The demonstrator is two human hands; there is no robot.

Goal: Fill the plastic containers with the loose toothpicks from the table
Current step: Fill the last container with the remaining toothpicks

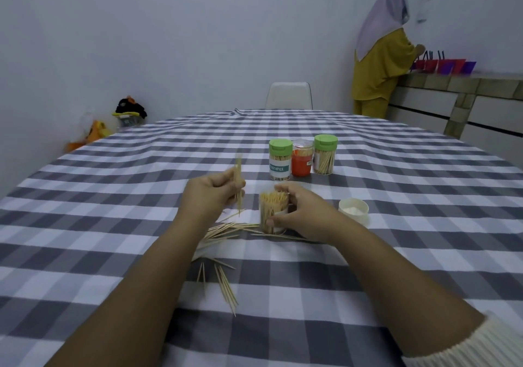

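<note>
toothpicks, pale, thin and wooden, lie loose on the grey-and-white checked tablecloth in the lower middle of the frame, with more scattered in a fan just beyond, partly under the left forearm. these are still to be gathered, so the task is judged to be well on but not finished.

at the centre of the frame a small bundle of toothpicks is pinched upright in the left hand, its fingers curled round the sticks. just to the right, the clear open plastic container, already packed nearly full, is gripped round its side by the right hand, with the thumb low on the front wall. the bundle is held beside the container, not yet over its mouth. a white round lid rests on the cloth to the right of that hand, seemingly the cap for this container.

further up, three filled containers stand capped in a row: a green-lidded labelled jar, an orange jar with a clear lid and a second green-lidded jar. those are judged done.

at the far edge a white chair back is seen, and in the upper right a person in yellow clothing stands at a counter.
</note>
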